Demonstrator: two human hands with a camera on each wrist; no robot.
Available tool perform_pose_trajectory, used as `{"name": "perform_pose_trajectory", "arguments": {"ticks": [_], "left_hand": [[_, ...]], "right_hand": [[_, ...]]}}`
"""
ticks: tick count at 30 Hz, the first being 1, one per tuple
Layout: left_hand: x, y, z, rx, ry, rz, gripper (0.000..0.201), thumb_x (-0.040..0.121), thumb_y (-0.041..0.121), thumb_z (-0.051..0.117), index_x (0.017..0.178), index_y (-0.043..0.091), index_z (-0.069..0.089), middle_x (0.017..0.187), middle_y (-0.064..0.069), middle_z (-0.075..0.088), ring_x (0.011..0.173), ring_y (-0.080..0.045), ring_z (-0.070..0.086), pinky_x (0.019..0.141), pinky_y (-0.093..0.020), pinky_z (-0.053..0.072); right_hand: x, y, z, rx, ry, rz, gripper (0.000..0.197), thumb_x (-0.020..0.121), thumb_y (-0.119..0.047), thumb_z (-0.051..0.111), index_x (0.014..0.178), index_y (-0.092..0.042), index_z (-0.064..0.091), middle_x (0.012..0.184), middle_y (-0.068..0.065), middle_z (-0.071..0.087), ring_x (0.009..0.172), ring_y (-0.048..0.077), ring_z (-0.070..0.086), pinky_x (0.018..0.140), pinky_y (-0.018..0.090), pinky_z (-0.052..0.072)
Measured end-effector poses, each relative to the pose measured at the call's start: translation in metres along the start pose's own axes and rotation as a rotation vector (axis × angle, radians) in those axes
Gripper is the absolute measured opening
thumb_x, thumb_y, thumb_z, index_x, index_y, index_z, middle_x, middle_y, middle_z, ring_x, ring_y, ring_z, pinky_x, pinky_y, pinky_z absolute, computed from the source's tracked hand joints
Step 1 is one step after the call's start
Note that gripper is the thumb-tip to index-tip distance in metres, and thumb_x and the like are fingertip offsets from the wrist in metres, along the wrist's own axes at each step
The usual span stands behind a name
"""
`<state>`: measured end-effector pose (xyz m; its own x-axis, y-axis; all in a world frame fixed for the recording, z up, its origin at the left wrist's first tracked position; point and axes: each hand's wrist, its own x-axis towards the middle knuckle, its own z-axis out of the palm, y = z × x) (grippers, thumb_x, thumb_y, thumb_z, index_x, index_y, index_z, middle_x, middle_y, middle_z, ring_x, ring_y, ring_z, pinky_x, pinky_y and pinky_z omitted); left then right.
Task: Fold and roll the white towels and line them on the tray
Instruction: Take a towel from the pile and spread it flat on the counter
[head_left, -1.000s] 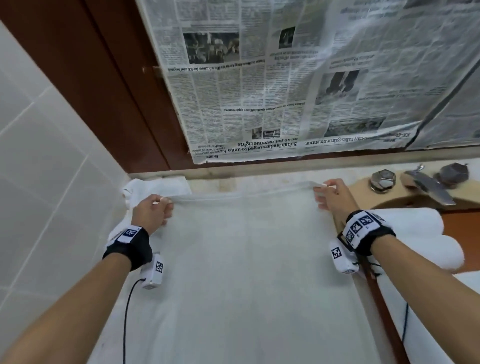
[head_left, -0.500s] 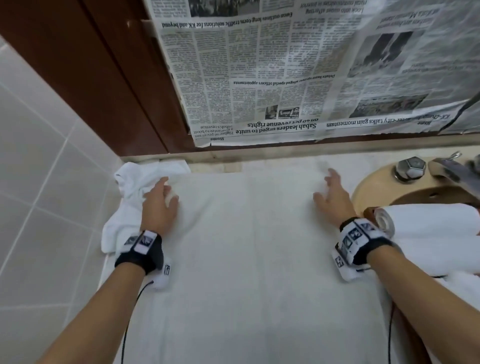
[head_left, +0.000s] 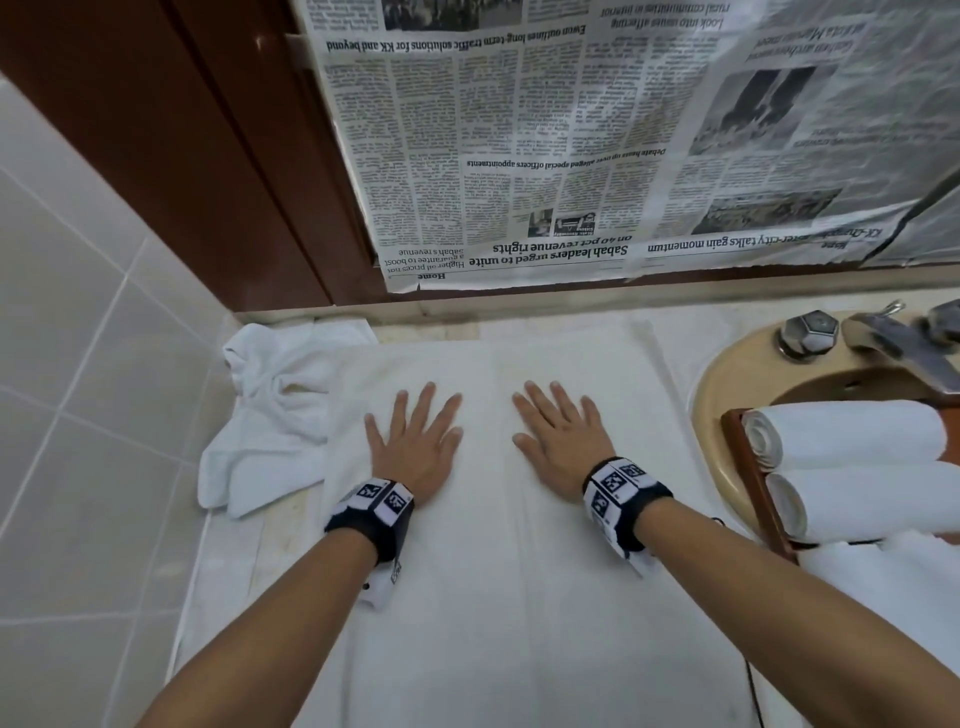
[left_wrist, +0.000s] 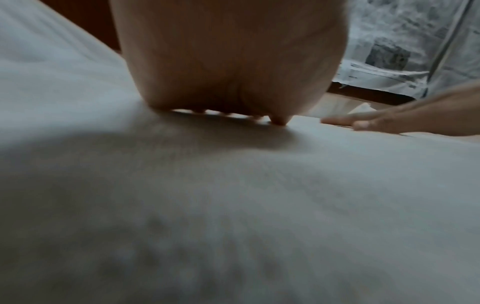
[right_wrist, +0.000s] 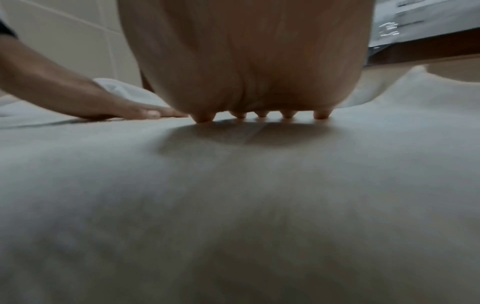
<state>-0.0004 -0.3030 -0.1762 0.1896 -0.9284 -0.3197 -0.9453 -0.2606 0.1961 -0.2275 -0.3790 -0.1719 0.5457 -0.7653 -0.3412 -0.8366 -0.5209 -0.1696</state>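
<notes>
A white towel is lying flat on the counter, running from the near edge of the head view toward the wall. A faint crease is running lengthwise down its middle.

Both forearms are reaching forward over it, each wearing a black wristband with square printed markers.

The left hand is lying palm down on the towel, fingers straight and spread. The right hand is lying the same way just beside it, on the other side of the crease. The two hands are apart, not touching each other. Neither is gripping or pinching anything; the wrist views are showing fingertips resting on the cloth, with the heel of each palm filling the top of the frame. The left wrist view is showing the right hand's fingers lying flat nearby.

To the left, a crumpled towel is sitting against the tiled wall, its edge touching or tucked under the flat one; I cannot tell which.

To the right, a brown tray is resting over the sink, holding two rolled towels lying side by side, touching. More white cloth is showing below them, at the frame edge.

Farther back, a tap is standing behind the sink, and newspaper is hanging upside down over the wall above the counter.
</notes>
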Motion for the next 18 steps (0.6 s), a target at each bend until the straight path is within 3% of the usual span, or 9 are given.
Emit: {"name": "perform_pose_trajectory", "arguments": {"ticks": [5,8,12,15,18], "left_hand": [[0.008,-0.023,-0.003,-0.029,-0.008,0.046,0.053,0.101,0.059,0.013,0.152,0.054,-0.002,0.162,0.022,-0.016,0.151,-0.010,-0.016,0.117,-0.058,-0.012],[0.007,-0.024,-0.006,-0.115,0.035,0.060,0.055,0.103,0.054,0.023,0.155,0.042,0.013,0.165,0.017,-0.003,0.152,-0.012,-0.009,0.119,-0.058,-0.007],[-0.032,-0.005,-0.006,-0.213,0.155,0.001,0.067,0.093,0.057,0.023,0.155,0.033,0.022,0.166,0.010,0.004,0.153,-0.018,-0.002,0.119,-0.056,0.001],[-0.077,0.020,0.010,-0.199,0.063,-0.025,0.079,0.085,0.065,0.007,0.157,0.033,0.014,0.166,0.008,-0.002,0.152,-0.018,-0.007,0.119,-0.056,0.000],[-0.106,0.034,0.031,-0.088,-0.038,0.015,0.081,0.081,0.068,-0.004,0.157,0.041,0.002,0.165,0.012,-0.013,0.152,-0.019,-0.013,0.119,-0.057,-0.003]], "right_hand": [[-0.013,0.058,-0.004,0.065,0.007,0.237,0.062,0.100,-0.059,0.006,0.154,-0.037,-0.014,0.159,-0.012,-0.025,0.150,0.016,-0.018,0.121,0.047,-0.006],[-0.031,0.087,-0.012,0.106,0.033,0.367,0.064,0.102,-0.052,0.008,0.157,-0.024,-0.010,0.163,-0.001,-0.018,0.151,0.021,-0.013,0.123,0.046,0.000],[-0.072,0.048,-0.007,0.096,0.066,0.218,0.063,0.102,-0.048,0.007,0.156,-0.021,-0.009,0.160,-0.004,-0.021,0.150,0.017,-0.015,0.121,0.043,-0.007],[-0.104,-0.011,0.012,0.115,0.011,0.031,0.067,0.095,-0.054,-0.004,0.155,-0.027,-0.011,0.157,-0.012,-0.024,0.148,0.014,-0.020,0.121,0.043,-0.010],[-0.113,-0.035,0.034,0.085,-0.037,-0.024,0.064,0.098,-0.056,0.003,0.156,-0.031,-0.010,0.159,-0.014,-0.022,0.149,0.015,-0.021,0.121,0.045,-0.009]]}}
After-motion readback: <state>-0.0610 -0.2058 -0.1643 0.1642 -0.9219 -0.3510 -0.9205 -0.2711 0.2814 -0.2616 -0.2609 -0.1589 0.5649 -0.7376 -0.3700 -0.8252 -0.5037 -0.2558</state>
